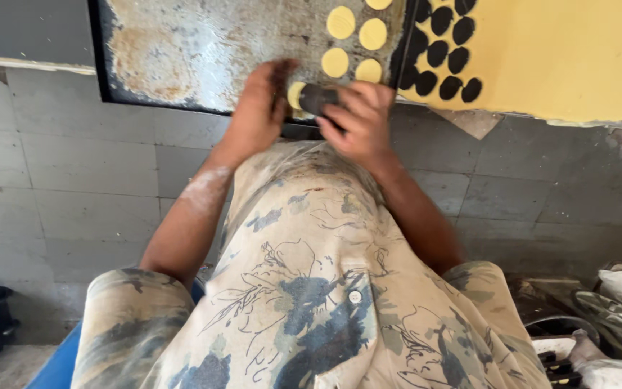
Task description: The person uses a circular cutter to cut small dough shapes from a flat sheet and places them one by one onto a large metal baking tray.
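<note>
The patterned shirt [311, 302], cream with blue-grey blotches, fills the near field; forearms extend from it toward the far edge. Beyond lies a worn metal baking tray [196, 50], scuffed and stained, with a sheet of rolled yellow dough [570, 57] to its right, perforated along its left side by round cut-out holes. Four dough discs [358, 39] sit on the right part of the tray. The right hand [358, 122] has its fingers curled closed around a dark cylindrical cutter [318, 99] at the tray's near edge. The left hand [264, 101], fingers loosely bent, rests just beside the cutter, touching a dough round [296, 94] at its mouth.
</note>
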